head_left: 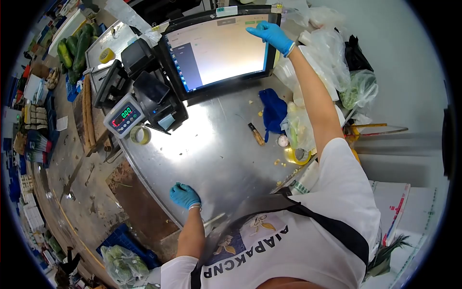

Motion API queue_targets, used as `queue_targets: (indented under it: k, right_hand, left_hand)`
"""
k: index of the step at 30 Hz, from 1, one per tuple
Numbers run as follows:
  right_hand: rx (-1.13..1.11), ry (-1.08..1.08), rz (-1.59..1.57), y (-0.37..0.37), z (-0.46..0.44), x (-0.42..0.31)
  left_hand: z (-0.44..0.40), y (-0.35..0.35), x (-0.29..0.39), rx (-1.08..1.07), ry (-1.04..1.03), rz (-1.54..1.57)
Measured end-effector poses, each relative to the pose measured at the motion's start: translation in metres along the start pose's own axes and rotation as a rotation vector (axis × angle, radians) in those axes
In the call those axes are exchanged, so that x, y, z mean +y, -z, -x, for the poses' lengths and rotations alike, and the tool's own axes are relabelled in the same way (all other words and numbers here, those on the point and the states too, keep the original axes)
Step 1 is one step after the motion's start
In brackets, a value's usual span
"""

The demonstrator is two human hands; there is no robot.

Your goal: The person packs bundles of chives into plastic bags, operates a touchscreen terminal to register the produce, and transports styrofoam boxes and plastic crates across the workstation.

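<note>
My right hand (pixel 272 36), in a blue glove, is raised in front of the upper right part of the lit monitor (pixel 221 53). One finger points out from the others, and nothing shows in it. Whether it touches the glass I cannot tell. Lower left, my left hand (pixel 185 195), also blue-gloved, rests with curled fingers near the left edge of the metal table (pixel 202 159); it looks empty. A digital scale display (pixel 124 115) reads 0.00 beside dark devices (pixel 156 96).
Right of centre lie a blue cloth (pixel 272 110), a wooden-handled tool (pixel 256 134), yellow tape (pixel 298 155) and plastic bags (pixel 327 53). Another tape roll (pixel 140 135) sits by the scale. Green vegetables (pixel 76 50) are at the upper left, a blue crate (pixel 126 241) lower left.
</note>
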State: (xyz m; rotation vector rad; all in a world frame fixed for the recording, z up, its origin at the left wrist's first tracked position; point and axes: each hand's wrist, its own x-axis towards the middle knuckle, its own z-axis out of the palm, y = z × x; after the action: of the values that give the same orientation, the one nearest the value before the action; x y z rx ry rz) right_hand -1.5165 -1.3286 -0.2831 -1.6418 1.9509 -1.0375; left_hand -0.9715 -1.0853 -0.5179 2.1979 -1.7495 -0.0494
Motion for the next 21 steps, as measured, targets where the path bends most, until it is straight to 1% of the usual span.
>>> queue_targets:
  k: [3, 7, 9, 11, 12, 15, 16, 17, 20, 21]
  right_hand:
    - [-0.012, 0.000, -0.109, 0.002, 0.012, -0.006]
    - [-0.086, 0.024, -0.295, -0.029, 0.086, -0.014]
    - [-0.210, -0.230, -0.377, -0.055, 0.139, -0.018]
    - [-0.332, -0.530, -0.498, -0.087, 0.200, -0.013]
    - [-0.430, -0.468, -0.500, -0.106, 0.234, -0.002]
    - [-0.625, -0.343, -0.499, -0.164, 0.342, 0.009]
    - [-0.646, -0.311, -0.417, -0.175, 0.374, 0.005]
    - [-0.666, -0.279, -0.337, -0.184, 0.402, 0.000]
    - [-0.629, -0.465, -0.380, -0.196, 0.494, -0.012]
    - [-0.557, -0.520, -0.329, -0.192, 0.523, -0.022]
  left_hand:
    - [0.001, -0.001, -0.001, 0.027, -0.019, 0.017]
    - [0.002, 0.000, -0.001, 0.021, -0.014, -0.007]
    - [0.003, -0.005, -0.006, 0.040, -0.066, -0.018]
    - [0.004, -0.007, -0.007, 0.000, -0.046, -0.035]
    - [0.005, -0.007, -0.008, -0.021, -0.044, -0.044]
    - [0.007, -0.009, -0.009, 0.044, -0.106, 0.016]
    - [0.009, -0.011, -0.010, 0.097, -0.125, 0.007]
    - [0.009, -0.010, -0.010, 0.084, -0.115, -0.002]
    - [0.012, -0.010, -0.016, 0.021, -0.136, -0.020]
    - [0.014, -0.010, -0.019, 0.006, -0.149, -0.037]
